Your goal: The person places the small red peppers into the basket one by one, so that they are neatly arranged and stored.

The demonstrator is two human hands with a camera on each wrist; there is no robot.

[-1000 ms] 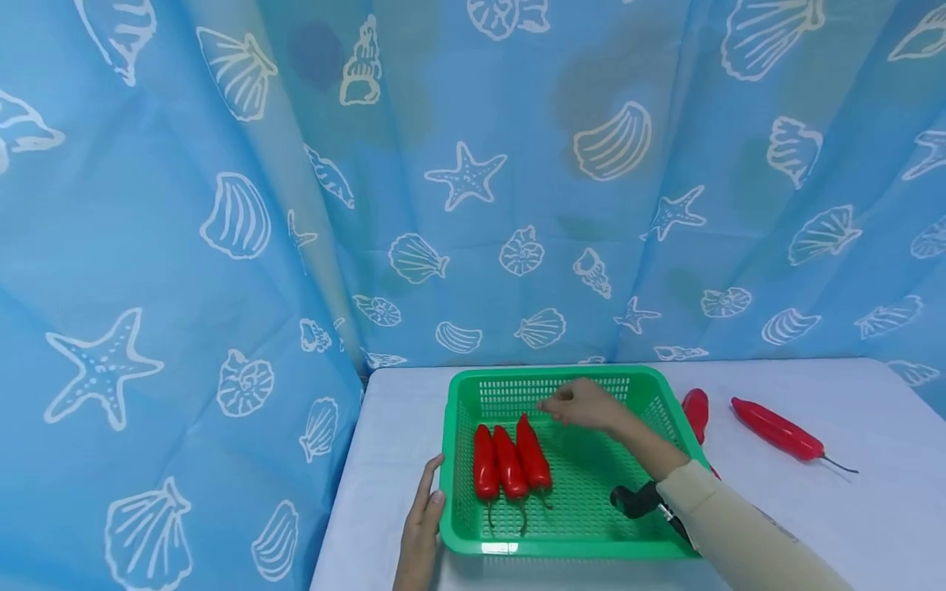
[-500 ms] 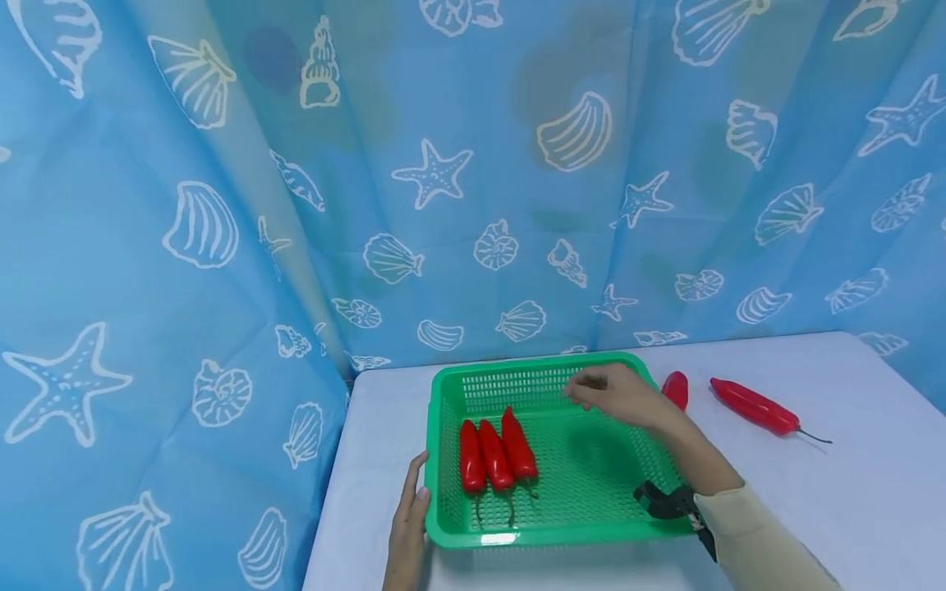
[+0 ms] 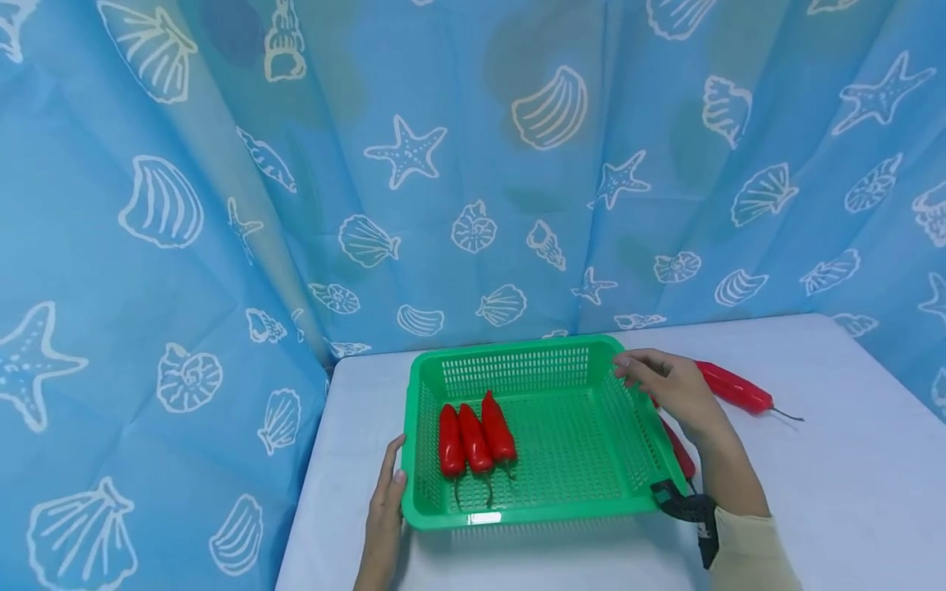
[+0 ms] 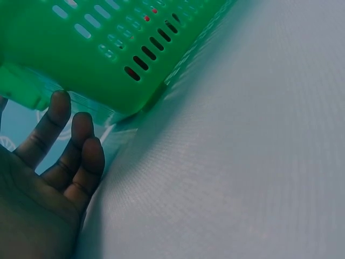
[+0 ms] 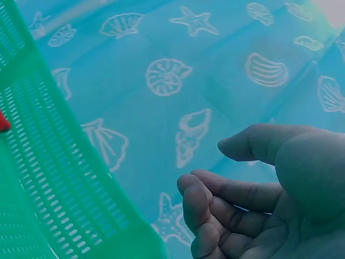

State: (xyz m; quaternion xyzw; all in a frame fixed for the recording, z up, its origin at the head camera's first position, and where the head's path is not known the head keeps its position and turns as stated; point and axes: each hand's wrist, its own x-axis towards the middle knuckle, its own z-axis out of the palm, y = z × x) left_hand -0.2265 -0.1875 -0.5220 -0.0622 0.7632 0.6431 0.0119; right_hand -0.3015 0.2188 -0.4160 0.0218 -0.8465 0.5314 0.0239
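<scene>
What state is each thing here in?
Green basket: upright, partly filled.
Three peppers inside: lying side by side.
Pepper beside the basket: lying, partly hidden.
Far-right pepper: lying, one end hidden.
Left grip: touching the basket's rim.
Right grip: holding nothing, fingers loosely curled.
Curtain: hanging, creased.

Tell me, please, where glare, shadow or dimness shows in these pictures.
Head view: glare on the near rim of the green basket, glints on the red peppers; left wrist: dark left hand, shadow on the white cloth; right wrist: bright upper right corner, dim right hand.
</scene>
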